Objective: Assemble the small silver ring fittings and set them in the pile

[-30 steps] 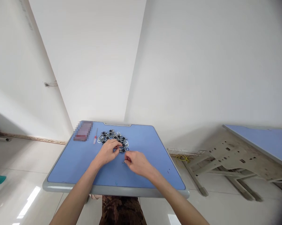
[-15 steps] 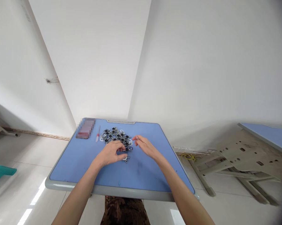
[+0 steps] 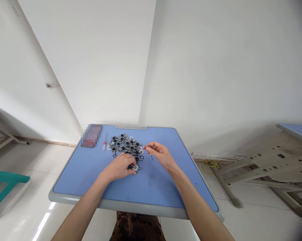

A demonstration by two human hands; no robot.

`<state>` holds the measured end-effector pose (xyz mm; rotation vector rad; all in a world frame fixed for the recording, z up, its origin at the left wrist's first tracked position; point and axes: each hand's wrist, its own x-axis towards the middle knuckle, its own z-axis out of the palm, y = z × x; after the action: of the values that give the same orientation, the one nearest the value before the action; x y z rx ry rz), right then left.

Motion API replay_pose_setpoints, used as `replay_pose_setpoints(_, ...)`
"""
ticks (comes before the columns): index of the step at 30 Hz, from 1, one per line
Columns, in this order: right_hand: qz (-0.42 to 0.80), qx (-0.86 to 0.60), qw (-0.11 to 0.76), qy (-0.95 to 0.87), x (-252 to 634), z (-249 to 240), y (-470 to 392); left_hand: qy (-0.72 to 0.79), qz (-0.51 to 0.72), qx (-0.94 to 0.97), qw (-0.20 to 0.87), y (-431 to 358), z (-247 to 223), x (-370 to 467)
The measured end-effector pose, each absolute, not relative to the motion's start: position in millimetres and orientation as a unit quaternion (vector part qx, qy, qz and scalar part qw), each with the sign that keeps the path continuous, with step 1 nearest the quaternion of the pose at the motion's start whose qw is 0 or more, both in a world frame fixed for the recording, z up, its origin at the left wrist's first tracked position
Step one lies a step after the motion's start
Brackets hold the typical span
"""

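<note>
A pile of small metal parts with black round pieces (image 3: 123, 144) lies on the blue table (image 3: 90, 180). At the near side of the pile, my left hand (image 3: 121, 166) has its thumb and fingers closed on a metal part (image 3: 135, 168) with a black piece. My right hand (image 3: 161, 154), just right of the pile, pinches a thin metal pin (image 3: 151, 156) that points down from the fingertips. Left of the pile lies a screwdriver (image 3: 104, 142) with a clear and red handle.
A pixelated flat reddish object (image 3: 92, 135) lies at the table's back left corner. A teal stool (image 3: 9, 182) stands on the floor at left. Another blue-topped table (image 3: 298, 132) stands at right, near a yellow cord (image 3: 210, 163).
My left hand has closed on the metal part beside it. My right hand has moved slightly right, and the pin now shows below its fingers. The view has shifted a little.
</note>
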<state>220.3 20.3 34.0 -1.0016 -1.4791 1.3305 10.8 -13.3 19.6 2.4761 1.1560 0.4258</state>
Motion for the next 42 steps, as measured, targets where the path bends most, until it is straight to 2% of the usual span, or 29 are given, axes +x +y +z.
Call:
replay_pose_setpoints(3, 0.481, -0.422, 0.466, -0.611, 218, 32, 19, 0.410, 0.160, 0.878, 0.187, -14, 20, 10)
replay_pose_setpoints(8, 0.518, -0.409, 0.468, -0.588, 210, 33, 12, 0.402, 0.177, 0.879, 0.186, -13, 20, 9)
replay_pose_setpoints(14, 0.484, -0.385, 0.474, -0.627, 202, 31, 3, 0.415, 0.176, 0.871, 0.195, -11, 21, 10)
replay_pose_setpoints(30, 0.350, -0.368, 0.399, -0.763, 199, 26, -4, 0.430, 0.179, 0.866, 0.184, -11, 18, 11)
replay_pose_setpoints(36, 0.298, -0.343, 0.414, -0.789, 198, 26, -6, 0.425, 0.184, 0.867, 0.186, -9, 16, 11)
replay_pose_setpoints(42, 0.305, -0.357, 0.418, -0.777, 194, 23, -6, 0.428, 0.183, 0.864, 0.193, -10, 17, 11)
